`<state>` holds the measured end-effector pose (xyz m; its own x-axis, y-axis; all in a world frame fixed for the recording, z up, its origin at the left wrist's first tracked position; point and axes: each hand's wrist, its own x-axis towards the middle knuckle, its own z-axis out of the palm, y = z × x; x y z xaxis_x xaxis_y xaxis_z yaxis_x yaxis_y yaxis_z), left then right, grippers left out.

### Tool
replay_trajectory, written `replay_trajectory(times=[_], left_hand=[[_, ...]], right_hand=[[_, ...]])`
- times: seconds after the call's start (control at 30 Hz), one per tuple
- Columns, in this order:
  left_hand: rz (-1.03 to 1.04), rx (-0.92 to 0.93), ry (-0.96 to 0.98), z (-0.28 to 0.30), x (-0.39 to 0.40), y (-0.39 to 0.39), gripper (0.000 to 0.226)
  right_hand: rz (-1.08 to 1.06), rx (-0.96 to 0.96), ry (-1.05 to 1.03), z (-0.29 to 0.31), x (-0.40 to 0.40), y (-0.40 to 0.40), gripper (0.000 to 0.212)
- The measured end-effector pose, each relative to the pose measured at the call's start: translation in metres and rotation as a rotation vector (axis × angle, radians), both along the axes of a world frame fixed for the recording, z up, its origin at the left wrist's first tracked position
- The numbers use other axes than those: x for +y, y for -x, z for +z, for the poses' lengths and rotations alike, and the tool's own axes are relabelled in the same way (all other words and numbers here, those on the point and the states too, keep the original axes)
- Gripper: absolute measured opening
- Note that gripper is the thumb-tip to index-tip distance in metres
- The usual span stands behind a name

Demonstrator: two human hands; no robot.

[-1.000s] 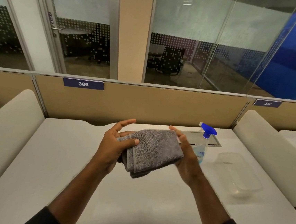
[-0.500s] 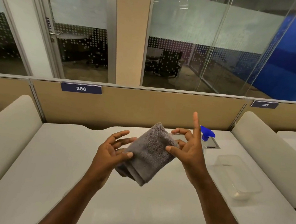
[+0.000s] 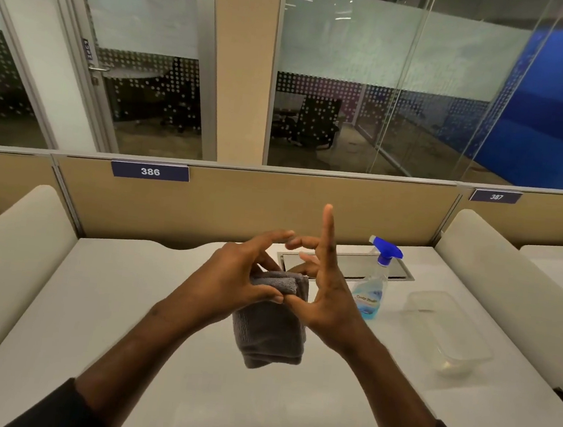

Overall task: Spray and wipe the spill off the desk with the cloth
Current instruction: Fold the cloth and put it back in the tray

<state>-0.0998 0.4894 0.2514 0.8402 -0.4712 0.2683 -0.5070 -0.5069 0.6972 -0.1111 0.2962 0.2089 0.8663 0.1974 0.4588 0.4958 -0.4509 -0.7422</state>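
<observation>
While both hands are meeting above the middle of the desk [image 3: 57,312], the following items are showing, each placed relative to the cloth

Item 1, cloth [image 3: 270,332]: grey, folded into a thick pad, hanging upright in the air over the white desk surface, its top edge pinched between the two thumbs and its lower end dangling free

Item 2, left hand [image 3: 232,277]: sitting at the cloth's upper left, thumb pressing on the top of the fabric, remaining fingers spreading loosely forward past it; partly open, gripping the cloth by thumb pressure

Item 3, right hand [image 3: 330,300]: sitting at the cloth's upper right, thumb touching the left thumb on the fabric, one finger pointing straight up, the others curling toward the left fingertips; mostly open, sharing the pinch on the cloth

Item 4, spray bottle [image 3: 370,290]: standing upright just right of the cloth, behind the right hand, clear body holding blue liquid, blue trigger head on top

Item 5, plastic container [image 3: 447,332]: clear, shallow, resting on the desk further right of the cloth, beyond the bottle

Item 6, cable hatch [image 3: 347,264]: metal-framed, lying flush in the desk behind the cloth

Item 7, partition [image 3: 274,205]: tan panel standing behind the cloth, carrying a number plate [image 3: 150,171] reading 386 to its upper left

Spill: not discernible on the desk surface
</observation>
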Motion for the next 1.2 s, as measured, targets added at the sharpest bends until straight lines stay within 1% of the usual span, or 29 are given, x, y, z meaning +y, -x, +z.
replay_trajectory(times=[0.1,0.2,0.3,0.37,0.47,0.5,0.53,0.57,0.6,0.63,0.67,0.7,0.83,0.93,1.0,1.07,1.2], left_hand=[[0.013,-0.018,0.106,-0.007,-0.002,0.0,0.075],[0.064,-0.043,0.241,-0.013,-0.003,0.003,0.059],[0.116,-0.074,0.357,-0.013,0.001,0.004,0.052],[0.133,-0.08,0.414,-0.013,0.003,0.004,0.048],[0.131,-0.066,0.491,-0.014,0.002,0.003,0.044],[0.129,-0.06,0.517,-0.014,0.001,0.003,0.043],[0.126,-0.055,0.542,-0.015,0.0,0.003,0.042],[0.122,-0.047,0.571,-0.016,-0.001,0.003,0.041],[0.117,-0.036,0.601,-0.017,-0.001,0.003,0.04],[0.114,-0.024,0.63,-0.018,-0.001,0.004,0.04],[0.113,-0.016,0.652,-0.019,-0.001,0.003,0.04],[0.115,-0.011,0.666,-0.021,-0.001,0.003,0.042],[0.15,0.022,0.713,-0.03,0.001,-0.001,0.051],[0.168,0.056,0.731,-0.04,0.0,-0.007,0.05],[0.165,0.093,0.745,-0.046,-0.003,-0.01,0.052],[0.155,0.118,0.749,-0.051,-0.009,-0.013,0.053],[0.13,0.179,0.765,-0.059,-0.028,-0.021,0.052]], right_hand=[[-0.067,0.043,-0.159,-0.007,-0.011,0.006,0.131],[-0.119,0.135,-0.374,-0.03,-0.03,0.017,0.129],[-0.116,0.328,-0.633,-0.072,-0.038,0.035,0.129],[-0.089,0.43,-0.724,-0.094,-0.033,0.046,0.129],[-0.095,0.51,-0.729,-0.103,-0.024,0.051,0.11],[-0.101,0.529,-0.718,-0.101,-0.021,0.049,0.112],[-0.105,0.543,-0.705,-0.097,-0.019,0.046,0.12],[-0.118,0.534,-0.709,-0.091,-0.017,0.043,0.118],[-0.133,0.494,-0.722,-0.087,-0.016,0.04,0.104],[-0.148,0.453,-0.733,-0.082,-0.015,0.038,0.084],[-0.153,0.419,-0.734,-0.078,-0.015,0.038,0.069],[-0.158,0.387,-0.735,-0.073,-0.015,0.039,0.06],[-0.239,0.271,-0.718,-0.06,-0.022,0.04,0.043],[-0.322,0.198,-0.669,-0.054,-0.029,0.042,0.026],[-0.381,0.17,-0.646,-0.05,-0.037,0.043,0.022],[-0.42,0.151,-0.621,-0.045,-0.047,0.044,0.024],[-0.441,0.167,-0.562,-0.035,-0.073,0.045,0.021]])
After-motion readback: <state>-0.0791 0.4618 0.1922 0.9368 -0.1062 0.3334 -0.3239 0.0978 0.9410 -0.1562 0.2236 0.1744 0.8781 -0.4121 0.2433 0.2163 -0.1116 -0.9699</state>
